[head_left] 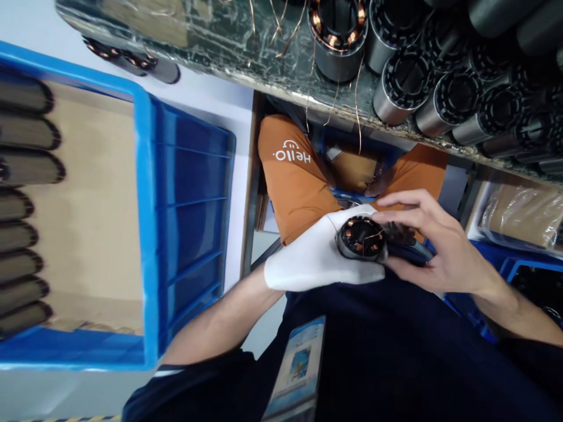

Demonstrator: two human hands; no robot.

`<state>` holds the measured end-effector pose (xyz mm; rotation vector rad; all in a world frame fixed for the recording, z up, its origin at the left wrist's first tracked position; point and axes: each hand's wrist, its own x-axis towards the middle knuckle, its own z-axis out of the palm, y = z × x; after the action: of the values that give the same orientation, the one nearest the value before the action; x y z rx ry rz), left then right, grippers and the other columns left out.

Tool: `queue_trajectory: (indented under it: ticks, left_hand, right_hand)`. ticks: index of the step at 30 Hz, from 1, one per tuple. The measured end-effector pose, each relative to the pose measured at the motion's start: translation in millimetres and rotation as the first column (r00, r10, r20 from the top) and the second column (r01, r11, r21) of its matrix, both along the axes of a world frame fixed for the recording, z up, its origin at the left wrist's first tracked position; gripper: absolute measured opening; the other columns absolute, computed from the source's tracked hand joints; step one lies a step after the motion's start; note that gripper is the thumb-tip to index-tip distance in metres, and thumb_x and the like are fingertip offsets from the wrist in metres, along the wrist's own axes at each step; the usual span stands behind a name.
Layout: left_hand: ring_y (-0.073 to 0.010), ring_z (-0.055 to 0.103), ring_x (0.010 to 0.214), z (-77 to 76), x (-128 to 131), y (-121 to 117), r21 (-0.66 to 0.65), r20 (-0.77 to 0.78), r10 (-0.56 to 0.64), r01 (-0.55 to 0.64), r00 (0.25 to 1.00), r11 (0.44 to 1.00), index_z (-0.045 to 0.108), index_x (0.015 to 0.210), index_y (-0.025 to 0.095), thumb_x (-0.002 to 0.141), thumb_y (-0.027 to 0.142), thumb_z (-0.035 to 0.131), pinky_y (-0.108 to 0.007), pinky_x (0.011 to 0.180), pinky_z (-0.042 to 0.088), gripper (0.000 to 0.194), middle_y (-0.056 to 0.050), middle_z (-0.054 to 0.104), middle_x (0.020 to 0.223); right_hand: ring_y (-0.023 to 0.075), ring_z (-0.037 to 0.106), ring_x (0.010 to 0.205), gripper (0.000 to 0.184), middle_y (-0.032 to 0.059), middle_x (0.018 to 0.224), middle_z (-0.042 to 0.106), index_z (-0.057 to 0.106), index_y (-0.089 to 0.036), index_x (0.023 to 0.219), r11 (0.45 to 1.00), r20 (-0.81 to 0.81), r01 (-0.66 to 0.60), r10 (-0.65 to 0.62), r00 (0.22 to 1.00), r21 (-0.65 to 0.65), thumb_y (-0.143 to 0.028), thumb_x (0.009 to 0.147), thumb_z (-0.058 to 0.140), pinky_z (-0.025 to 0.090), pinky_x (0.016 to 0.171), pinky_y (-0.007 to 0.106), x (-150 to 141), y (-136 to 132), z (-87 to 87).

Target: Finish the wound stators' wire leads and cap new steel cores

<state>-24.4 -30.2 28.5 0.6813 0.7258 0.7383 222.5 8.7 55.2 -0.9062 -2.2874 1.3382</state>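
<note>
My left hand [319, 255], in a white glove, is wrapped around a motor stator [361, 237] in front of my body. The stator stands with its open end up; copper windings show inside its black rim, and a thin loose wire crosses the opening. Close beside it on the right is my bare right hand [440, 249], its thumb and fingers curved around a dark, blurred piece [398, 233] with a ridged edge. What this piece is I cannot make out. The right fingertips come up to the stator's edge.
Several bare stators [407, 79] crowd the worn bench [220, 44] ahead. A wound stator [338, 41] there trails copper wires over the edge. On the left, a blue crate [147, 234] holds rows of dark cylinders [26, 167]. A plastic-wrapped carton [523, 217] is at right.
</note>
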Motion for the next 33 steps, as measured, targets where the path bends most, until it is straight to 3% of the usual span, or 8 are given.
queue_trajectory:
  ticks: [4, 10, 13, 20, 24, 27, 30, 33]
  left_hand:
    - [-0.0195, 0.077, 0.096, 1.1, -4, 3, 0.126, -0.126, -0.024, 0.04, 0.992, 0.991, 0.074, 0.104, 0.019, 0.08, 0.017, 0.094, -0.028, 0.087, 0.061, 0.031, -0.002, 0.078, 0.102]
    - [-0.0169, 0.071, 0.088, -3.6, 0, 4, 0.201, -0.27, -0.069, 0.126, 0.96, 0.971, 0.07, 0.1, 0.019, 0.085, 0.023, 0.091, -0.029, 0.083, 0.058, 0.026, 0.0, 0.073, 0.096]
    - [-0.0181, 0.072, 0.089, -2.9, 0, 4, 0.204, -0.285, -0.065, 0.126, 0.956, 0.971, 0.07, 0.099, 0.019, 0.085, 0.024, 0.09, -0.03, 0.084, 0.059, 0.025, -0.001, 0.075, 0.096]
    - [-0.0162, 0.069, 0.084, -3.1, 0, 4, 0.212, -0.298, -0.052, 0.119, 0.953, 0.97, 0.069, 0.1, 0.018, 0.085, 0.025, 0.089, -0.028, 0.078, 0.057, 0.026, 0.0, 0.074, 0.094]
    - [-0.016, 0.068, 0.083, -3.9, 3, 5, 0.186, -0.319, -0.077, 0.141, 0.945, 0.972, 0.068, 0.096, 0.019, 0.085, 0.027, 0.09, -0.029, 0.077, 0.055, 0.026, 0.001, 0.071, 0.091]
    - [-0.0155, 0.067, 0.081, -7.9, 6, 4, 0.191, -0.345, -0.056, 0.129, 0.937, 0.973, 0.067, 0.095, 0.019, 0.083, 0.026, 0.089, -0.029, 0.077, 0.054, 0.026, 0.001, 0.071, 0.09]
    - [-0.0137, 0.063, 0.077, -11.8, 10, 4, 0.275, -0.416, 0.004, 0.122, 0.91, 0.954, 0.063, 0.093, 0.02, 0.079, 0.023, 0.085, -0.028, 0.073, 0.051, 0.027, 0.003, 0.069, 0.087]
    - [-0.0127, 0.057, 0.071, -11.4, 15, 5, 0.319, -0.547, 0.023, 0.183, 0.837, 0.93, 0.059, 0.09, 0.022, 0.078, 0.024, 0.079, -0.028, 0.068, 0.047, 0.023, 0.004, 0.065, 0.081]
  right_hand:
    - [0.0282, 0.071, 0.118, 0.068, 0.0124, 0.132, 0.07, 0.063, -0.024, 0.165, 0.979, 0.218, -0.172, 0.144, 0.965, 0.112, -0.009, 0.098, 0.061, 0.063, 0.101, 0.044, 20, 4, 21.8]
    - [0.0269, 0.066, 0.096, 0.068, 0.0085, 0.114, 0.069, 0.062, -0.023, 0.166, 0.936, 0.286, -0.265, 0.195, 0.938, 0.23, -0.014, 0.1, 0.062, 0.057, 0.084, 0.044, 24, 5, 26.2]
    - [0.0268, 0.066, 0.093, 0.067, 0.0069, 0.108, 0.068, 0.063, -0.025, 0.167, 0.932, 0.299, -0.279, 0.204, 0.932, 0.232, -0.017, 0.1, 0.063, 0.057, 0.079, 0.043, 26, 7, 25.5]
    - [0.0275, 0.065, 0.095, 0.068, 0.0086, 0.113, 0.069, 0.063, -0.023, 0.167, 0.928, 0.331, -0.274, 0.182, 0.926, 0.254, -0.015, 0.099, 0.062, 0.058, 0.087, 0.045, 28, 9, 21.4]
    - [0.0216, 0.061, 0.08, 0.062, 0.0026, 0.096, 0.064, 0.065, -0.023, 0.165, 0.917, 0.337, -0.291, 0.192, 0.922, 0.274, -0.015, 0.104, 0.06, 0.053, 0.074, 0.036, 26, 7, 22.3]
    - [0.0171, 0.06, 0.072, 0.06, -0.0019, 0.087, 0.06, 0.065, -0.024, 0.165, 0.94, 0.364, -0.27, 0.183, 0.913, 0.207, -0.013, 0.106, 0.058, 0.05, 0.068, 0.032, 29, 5, 22.6]
    - [0.0186, 0.064, 0.078, 0.063, 0.0, 0.092, 0.064, 0.063, -0.026, 0.167, 0.953, 0.383, -0.237, 0.151, 0.911, 0.186, -0.013, 0.105, 0.059, 0.053, 0.073, 0.032, 29, 5, 20.5]
    - [0.0244, 0.065, 0.089, 0.065, 0.0061, 0.105, 0.067, 0.063, -0.026, 0.167, 0.924, 0.402, -0.263, 0.137, 0.905, 0.277, -0.019, 0.103, 0.06, 0.056, 0.081, 0.039, 26, 6, 18.4]
